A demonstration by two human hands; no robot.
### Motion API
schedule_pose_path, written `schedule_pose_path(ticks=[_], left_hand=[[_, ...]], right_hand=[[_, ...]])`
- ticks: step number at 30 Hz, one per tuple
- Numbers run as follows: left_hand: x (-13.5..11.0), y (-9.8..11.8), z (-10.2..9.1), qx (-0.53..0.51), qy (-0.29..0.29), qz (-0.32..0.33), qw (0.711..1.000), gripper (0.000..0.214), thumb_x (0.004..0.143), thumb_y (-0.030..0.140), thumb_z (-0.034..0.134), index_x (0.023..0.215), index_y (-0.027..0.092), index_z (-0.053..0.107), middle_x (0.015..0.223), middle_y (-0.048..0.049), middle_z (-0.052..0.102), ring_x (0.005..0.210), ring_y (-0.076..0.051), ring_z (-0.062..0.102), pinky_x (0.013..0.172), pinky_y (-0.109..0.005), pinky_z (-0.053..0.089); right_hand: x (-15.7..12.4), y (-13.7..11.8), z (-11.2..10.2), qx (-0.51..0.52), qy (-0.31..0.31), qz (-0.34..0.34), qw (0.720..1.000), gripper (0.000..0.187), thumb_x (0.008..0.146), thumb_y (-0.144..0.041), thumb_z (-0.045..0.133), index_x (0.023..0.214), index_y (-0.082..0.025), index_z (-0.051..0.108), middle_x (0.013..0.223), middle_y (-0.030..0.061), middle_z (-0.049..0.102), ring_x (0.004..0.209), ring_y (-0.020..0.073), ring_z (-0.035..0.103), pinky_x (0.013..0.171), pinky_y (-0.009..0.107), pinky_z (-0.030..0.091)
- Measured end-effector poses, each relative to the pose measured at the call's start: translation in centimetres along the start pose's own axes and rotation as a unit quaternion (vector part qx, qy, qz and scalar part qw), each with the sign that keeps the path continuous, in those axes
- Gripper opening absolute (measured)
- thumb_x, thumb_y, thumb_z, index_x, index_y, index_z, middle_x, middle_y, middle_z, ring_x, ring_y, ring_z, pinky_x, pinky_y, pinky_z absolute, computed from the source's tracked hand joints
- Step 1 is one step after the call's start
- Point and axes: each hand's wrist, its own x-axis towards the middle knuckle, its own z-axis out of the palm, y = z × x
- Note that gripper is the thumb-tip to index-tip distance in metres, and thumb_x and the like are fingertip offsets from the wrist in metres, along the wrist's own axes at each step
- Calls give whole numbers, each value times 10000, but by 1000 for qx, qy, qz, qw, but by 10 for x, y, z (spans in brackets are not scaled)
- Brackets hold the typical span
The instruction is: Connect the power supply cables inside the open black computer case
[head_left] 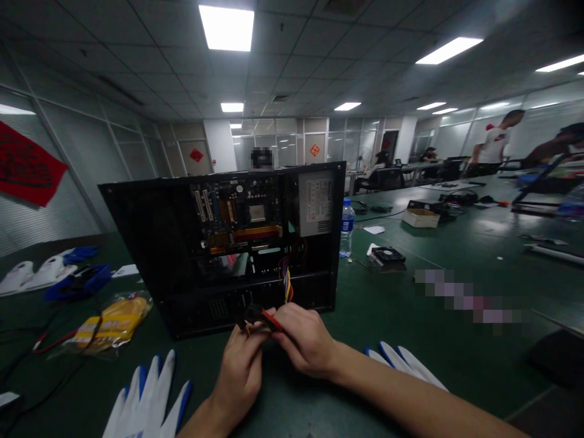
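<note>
An open black computer case [137, 243] stands upright on the green table in front of me. Inside it are a motherboard [232, 204] and, at the upper right, a power supply [316, 204]. From the power supply a bundle of coloured cables [287, 285] hangs down toward my hands. My left hand [241, 362] is closed on the cables at the case's lower front edge, near a dark connector [253, 314]. My right hand [306, 340] pinches the same bundle, with red wires showing beside its fingers. The cable ends are partly hidden by my fingers.
White-and-blue work gloves [146, 395] lie at the front left, another glove [410, 359] at the front right. A yellow packet [109, 322] and a blue tray [79, 283] are left. A water bottle [347, 228], cooling fan [387, 257] and small box [420, 218] stand right. People are farther back.
</note>
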Motion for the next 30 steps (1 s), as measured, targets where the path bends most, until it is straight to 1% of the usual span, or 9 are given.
schedule_pose_path(ticks=[3,6,10,12,16,18,22,26,30], left_hand=[[2,-3,-4,-17,9,-7,1000,378,870,0,443,1105,214,646,1151,-68,711,1056,-173,665,929,-288,521],[6,-5,-11,-59,25,-50,997,348,889,15,441,1063,221,661,1167,-58,703,1065,-165,667,930,-280,526],[8,-8,-12,-97,59,-116,987,307,905,47,469,1036,234,675,1099,-32,720,1021,-151,683,909,-265,541],[7,-8,-11,-110,61,-121,985,301,905,59,481,1046,237,679,1086,-31,720,1014,-154,682,904,-271,544],[7,-3,-10,-131,69,-110,983,280,897,66,498,1057,223,666,1107,-53,702,1038,-172,666,914,-301,538],[8,1,-11,-132,68,-95,984,262,888,63,508,1028,214,669,1088,-63,699,1021,-177,669,894,-303,542],[10,6,-12,-126,26,-71,989,192,856,89,576,978,197,677,1001,-75,711,938,-186,689,828,-290,561],[8,7,-8,-145,-12,-98,985,208,834,211,673,1041,189,676,995,-85,724,937,-209,695,844,-311,565],[10,10,-7,-166,14,-131,977,189,827,290,700,988,192,697,959,-72,734,905,-208,700,822,-300,565]], right_hand=[[5,-2,-7,42,57,-4,997,279,933,-183,488,1183,-185,611,1024,118,683,912,218,602,789,360,505],[11,-3,-12,169,116,104,973,201,955,-237,509,1045,-195,684,964,92,672,882,197,602,774,336,493],[17,2,-15,381,144,303,861,263,930,-405,583,1013,-188,706,875,65,695,775,170,632,705,300,489],[17,5,-14,458,142,333,812,314,894,-446,629,1041,-178,698,838,62,711,745,163,646,666,277,476],[18,6,-13,513,172,346,767,345,831,-474,692,969,-158,691,800,68,722,690,149,648,561,227,417],[18,5,-14,516,195,348,758,330,834,-476,682,914,-156,676,713,46,700,610,136,617,530,225,403],[15,4,-15,501,227,332,766,328,880,-481,619,791,-165,609,549,-2,609,496,123,542,520,242,407],[12,1,-9,509,239,305,769,357,912,-504,560,753,-184,544,550,-8,585,509,136,527,557,272,417],[7,-2,1,521,218,274,779,389,942,-522,491,740,-191,525,633,19,604,608,159,552,653,311,433]])
